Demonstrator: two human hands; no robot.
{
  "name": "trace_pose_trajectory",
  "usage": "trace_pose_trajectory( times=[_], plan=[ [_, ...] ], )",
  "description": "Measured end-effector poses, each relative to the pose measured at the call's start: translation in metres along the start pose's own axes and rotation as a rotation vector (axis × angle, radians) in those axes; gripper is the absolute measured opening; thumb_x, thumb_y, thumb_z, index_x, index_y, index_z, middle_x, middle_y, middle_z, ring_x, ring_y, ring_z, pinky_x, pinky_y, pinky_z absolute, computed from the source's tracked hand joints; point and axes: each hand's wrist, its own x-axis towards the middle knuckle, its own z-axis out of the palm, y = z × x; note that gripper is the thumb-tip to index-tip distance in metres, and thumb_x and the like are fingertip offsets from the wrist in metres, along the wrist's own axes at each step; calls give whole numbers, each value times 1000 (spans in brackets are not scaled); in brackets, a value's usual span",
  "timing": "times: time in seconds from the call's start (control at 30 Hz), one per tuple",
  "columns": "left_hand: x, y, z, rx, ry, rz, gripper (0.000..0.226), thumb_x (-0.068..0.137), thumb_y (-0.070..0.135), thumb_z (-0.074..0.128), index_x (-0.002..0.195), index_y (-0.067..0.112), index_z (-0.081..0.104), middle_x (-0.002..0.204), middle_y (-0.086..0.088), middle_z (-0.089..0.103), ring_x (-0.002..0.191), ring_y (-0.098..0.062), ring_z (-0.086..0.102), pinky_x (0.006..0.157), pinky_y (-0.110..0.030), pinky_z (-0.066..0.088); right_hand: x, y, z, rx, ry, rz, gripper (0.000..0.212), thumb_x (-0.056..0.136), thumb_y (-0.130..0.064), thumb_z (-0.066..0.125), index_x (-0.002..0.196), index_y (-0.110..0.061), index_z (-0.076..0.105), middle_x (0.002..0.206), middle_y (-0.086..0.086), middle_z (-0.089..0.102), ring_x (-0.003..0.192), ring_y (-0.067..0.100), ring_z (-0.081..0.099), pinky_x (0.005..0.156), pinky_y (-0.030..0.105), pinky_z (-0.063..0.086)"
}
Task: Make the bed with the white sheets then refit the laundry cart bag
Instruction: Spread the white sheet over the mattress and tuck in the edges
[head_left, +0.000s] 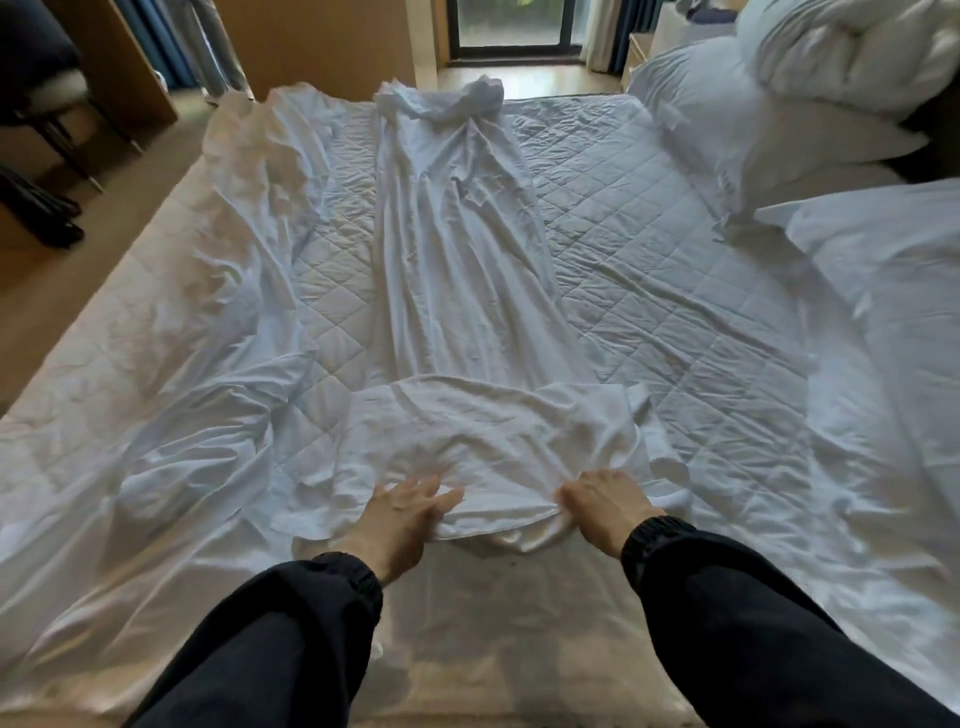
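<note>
Two hands work at the bed's (467, 639) near edge: L hand (402, 514) & R hand (605, 501) both grip a bunched white sheet (457, 260), which trails across the quilted mattress pad (649, 249) twd the far edge.

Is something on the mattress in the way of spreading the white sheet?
Yes. Pillows lie piled on the right end of the mattress, where the white sheet must also reach.

Sheet (457, 249) lies along the middle of the bed (649, 249), pillows (727, 119) on its right.
</note>
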Motion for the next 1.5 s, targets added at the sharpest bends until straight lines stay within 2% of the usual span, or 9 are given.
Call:
trace_pose_trajectory(
  times=[0.1,0.27,0.6,0.8,1.0,1.07,1.13,1.3,1.5],
  plan=[
    [-46,10,-4,-42,-92,93,71,87,-4,39,144,38,29,133,3,47,120,-23,48,92,-33,40,-38,-26,5,30,-98,20,32,93,-3,42,117,-10,61,118,15,62,110,32,57,90,39,44],
    [-98,7,-16,-41,-222,145,70,91,1,39,145,42,27,138,0,51,121,-24,48,98,-36,43,-74,-66,-2,92,-184,-8,32,91,-4,44,118,-5,61,120,20,61,111,34,58,90,38,45],
    [-70,-19,-77,-13,-93,23,43,85,8,43,122,29,50,122,0,58,116,-24,52,90,-35,43,-44,-44,-64,73,-136,41,24,87,-12,52,108,-10,63,113,18,62,104,33,60,78,31,42],
    [10,-50,-116,65,27,-76,26,81,11,45,104,20,53,107,-4,62,106,-27,56,78,-34,43,26,5,-100,157,-154,88,27,87,-9,45,108,-11,63,117,17,62,108,32,60,90,35,47],
    [118,-100,-152,84,270,-209,25,76,6,49,97,19,55,97,-6,64,98,-32,57,81,-38,34,122,51,-148,224,175,219,25,91,-16,46,112,-17,59,114,13,59,108,33,57,86,35,42],
    [142,-117,-145,80,412,-243,37,72,2,56,106,16,62,101,-10,65,97,-34,58,84,-43,38,146,57,-151,210,370,236,29,90,-15,47,117,-19,55,113,10,57,106,32,54,85,36,40],
    [154,-128,-126,41,435,-220,53,65,-1,61,116,12,62,106,-14,63,98,-38,58,84,-48,42,163,57,-140,202,372,197,39,88,-15,47,127,-18,48,119,9,53,111,33,50,91,38,38],
    [149,-124,-62,-22,-64,-124,73,86,30,56,150,25,20,155,-14,18,143,-29,18,112,-48,14,186,39,-78,270,-14,47,66,88,-19,56,147,-20,24,147,12,29,130,34,38,103,37,34],
    [148,-120,21,58,-349,-26,123,67,70,63,146,31,-24,156,-12,-22,143,-36,-18,104,-71,-4,197,-4,10,146,-266,2,115,68,-47,80,149,-22,3,156,16,-2,144,36,2,111,59,18]
  ],
)
